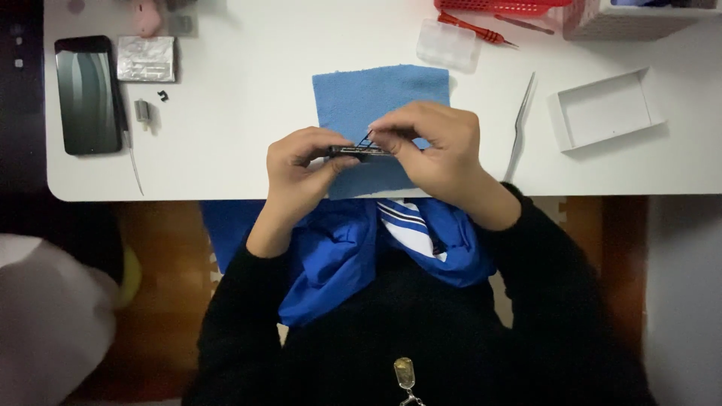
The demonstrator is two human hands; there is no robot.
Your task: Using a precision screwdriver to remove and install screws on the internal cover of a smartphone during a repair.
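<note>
My left hand (297, 169) and my right hand (440, 146) meet over a blue cloth (376, 94) lying at the near edge of the white table (248, 135). Between them they hold a small, flat, dark part (359, 150), thin and oblong. The left hand pinches its left end with thumb and fingers. The fingertips of the right hand close on its right end, where a thin black wire or strip rises from it. Most of the part is hidden by my fingers.
A dark phone (88, 94) lies at the far left, beside a silvery foil packet (147, 59) and small metal bits. Metal tweezers (520, 124), an open white box (605, 110), a clear plastic case (449, 45), a red screwdriver (477, 30) and a red basket (496, 6) lie right.
</note>
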